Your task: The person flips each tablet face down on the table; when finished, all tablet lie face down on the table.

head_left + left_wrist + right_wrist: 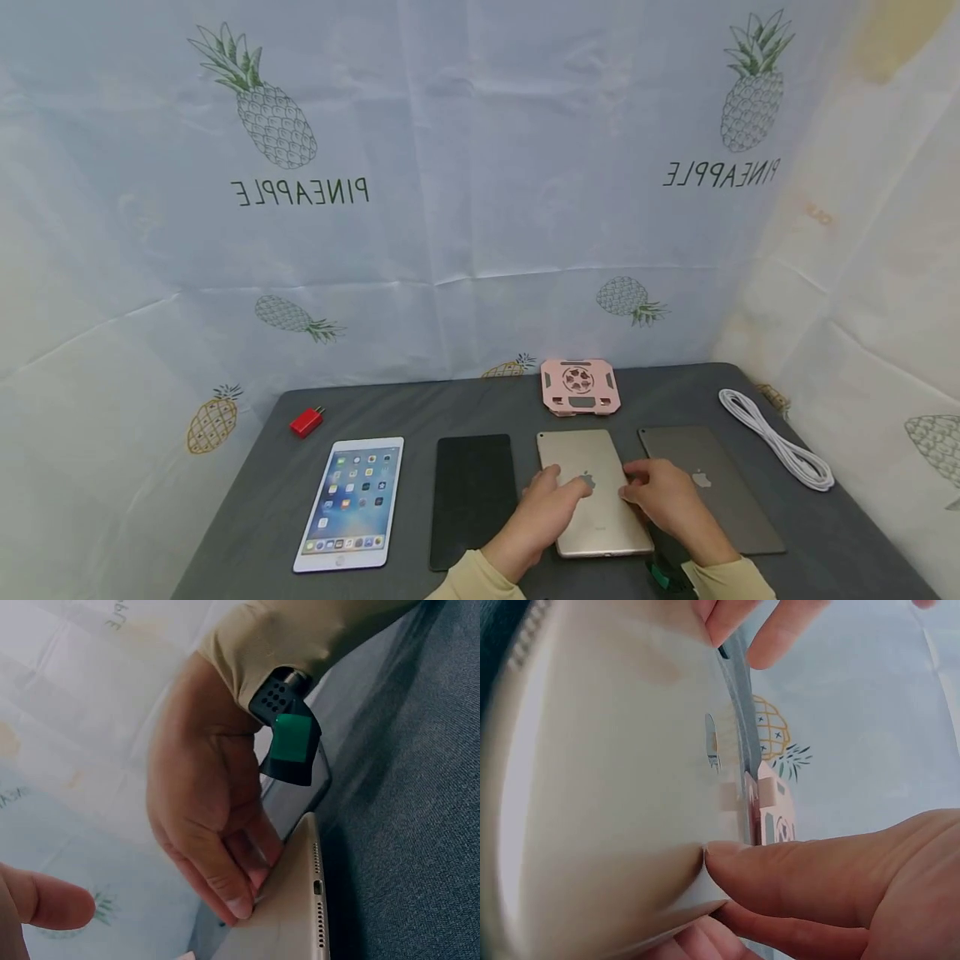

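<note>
left fingers parted, right fingers pinching gold tablet

gold tablet is marked with grey apple | dark-grey tablet is marked with silver apple | white-rimmed tablet is lit blue with coloured icons | plug is coloured red, stand pink, cable white | desk is draped dark-grey | pale-blue backdrop is printed with green and yellow pineapples

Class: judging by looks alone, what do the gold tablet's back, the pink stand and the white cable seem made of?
Gold tablet: probably metal, satin finish; it throws soft reflections.
Pink stand: painted metal or hard plastic, unclear which; flat with cut-outs.
White cable: likely flexible plastic or rubber sheathing; it bends into loops.
</note>
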`<act>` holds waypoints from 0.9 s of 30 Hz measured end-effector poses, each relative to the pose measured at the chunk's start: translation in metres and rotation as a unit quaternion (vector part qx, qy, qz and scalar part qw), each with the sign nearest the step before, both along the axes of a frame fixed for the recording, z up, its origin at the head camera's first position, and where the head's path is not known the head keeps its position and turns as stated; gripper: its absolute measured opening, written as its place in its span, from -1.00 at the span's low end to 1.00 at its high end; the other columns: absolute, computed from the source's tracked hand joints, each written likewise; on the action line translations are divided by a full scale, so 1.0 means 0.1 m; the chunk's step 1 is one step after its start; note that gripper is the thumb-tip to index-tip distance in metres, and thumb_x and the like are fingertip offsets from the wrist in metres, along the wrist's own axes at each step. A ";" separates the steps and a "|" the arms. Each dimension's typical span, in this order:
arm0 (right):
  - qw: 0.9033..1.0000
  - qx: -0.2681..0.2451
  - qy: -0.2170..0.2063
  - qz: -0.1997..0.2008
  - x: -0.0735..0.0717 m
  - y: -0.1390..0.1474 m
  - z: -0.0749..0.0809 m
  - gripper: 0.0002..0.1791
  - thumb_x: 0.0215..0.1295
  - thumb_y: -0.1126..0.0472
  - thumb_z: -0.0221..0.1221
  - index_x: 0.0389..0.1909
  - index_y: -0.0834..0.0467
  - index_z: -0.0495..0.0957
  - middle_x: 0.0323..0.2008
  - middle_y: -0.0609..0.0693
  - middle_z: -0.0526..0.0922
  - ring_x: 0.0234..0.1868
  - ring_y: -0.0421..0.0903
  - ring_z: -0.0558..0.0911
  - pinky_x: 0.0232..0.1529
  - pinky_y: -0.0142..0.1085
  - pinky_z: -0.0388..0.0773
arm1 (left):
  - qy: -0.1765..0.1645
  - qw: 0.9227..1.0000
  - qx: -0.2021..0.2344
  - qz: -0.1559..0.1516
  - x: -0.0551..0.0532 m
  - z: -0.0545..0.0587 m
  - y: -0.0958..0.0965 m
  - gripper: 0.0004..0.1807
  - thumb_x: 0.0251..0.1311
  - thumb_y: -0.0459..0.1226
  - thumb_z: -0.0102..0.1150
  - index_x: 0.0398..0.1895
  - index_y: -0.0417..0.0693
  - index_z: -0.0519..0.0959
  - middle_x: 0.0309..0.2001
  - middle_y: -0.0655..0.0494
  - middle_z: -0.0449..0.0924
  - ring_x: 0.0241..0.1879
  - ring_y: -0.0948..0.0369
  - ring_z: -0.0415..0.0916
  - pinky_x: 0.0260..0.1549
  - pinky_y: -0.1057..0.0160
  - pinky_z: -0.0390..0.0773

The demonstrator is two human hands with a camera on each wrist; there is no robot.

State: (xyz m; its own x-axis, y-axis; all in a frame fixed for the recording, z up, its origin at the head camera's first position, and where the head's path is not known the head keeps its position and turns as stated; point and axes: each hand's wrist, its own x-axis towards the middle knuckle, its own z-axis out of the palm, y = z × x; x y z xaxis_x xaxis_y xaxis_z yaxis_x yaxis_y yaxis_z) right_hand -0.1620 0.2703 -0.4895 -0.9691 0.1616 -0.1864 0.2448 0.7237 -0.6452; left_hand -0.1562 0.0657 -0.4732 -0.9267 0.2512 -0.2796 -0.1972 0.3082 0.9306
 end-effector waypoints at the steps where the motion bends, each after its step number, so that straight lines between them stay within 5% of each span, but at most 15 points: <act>1: 1.000 0.006 -0.002 0.001 0.00 0.00 0.00 -0.53 0.27 0.29 0.39 0.14 0.47 0.65 -0.37 0.04 0.65 -0.45 -0.11 0.60 -0.44 -0.24 0.53 | 0.001 1.000 -0.003 0.000 0.00 0.00 0.00 -0.07 0.23 0.05 0.24 0.52 -0.44 0.36 0.53 -0.47 0.29 0.56 -0.48 0.10 0.42 -0.57 0.22; 11: 1.000 0.023 -0.017 0.007 0.01 -0.03 0.05 -0.52 0.31 0.21 0.39 0.13 0.45 0.68 -0.30 0.09 0.77 -0.41 -0.11 0.70 -0.38 -0.17 0.64 | 0.029 0.999 -0.027 -0.004 0.03 -0.02 0.03 -0.10 0.18 0.02 0.28 0.47 -0.41 0.43 0.59 -0.51 0.17 0.53 -0.44 0.08 0.40 -0.57 0.22; 17: 0.999 0.033 -0.018 0.009 -0.02 -0.05 0.08 -0.56 0.34 0.17 0.38 0.07 0.43 0.72 -0.06 0.30 0.80 -0.31 -0.08 0.74 -0.29 -0.10 0.72 | 0.043 0.999 -0.031 0.008 0.05 0.00 0.02 -0.12 0.16 0.00 0.29 0.44 -0.44 0.45 0.48 -0.45 0.33 0.43 -0.38 0.20 0.35 -0.50 0.33; 27: 0.998 0.048 0.000 0.038 -0.06 -0.05 0.04 -0.55 0.34 0.18 0.40 0.11 0.43 0.70 -0.21 0.10 0.74 -0.29 -0.08 0.59 -0.30 -0.18 0.61 | 0.048 0.998 -0.038 0.016 0.08 -0.01 0.03 -0.17 0.14 -0.03 0.32 0.41 -0.38 0.50 0.39 -0.39 0.39 0.29 -0.28 0.26 0.24 -0.38 0.43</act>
State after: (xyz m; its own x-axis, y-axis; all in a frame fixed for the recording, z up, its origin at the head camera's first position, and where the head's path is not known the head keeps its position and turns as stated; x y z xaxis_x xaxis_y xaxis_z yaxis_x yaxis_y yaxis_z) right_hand -0.1684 0.2652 -0.4851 -0.9795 0.1040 -0.1727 0.1858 0.7987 -0.5723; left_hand -0.1484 0.0687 -0.4744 -0.9576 0.2021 -0.2054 -0.1187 0.3728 0.9203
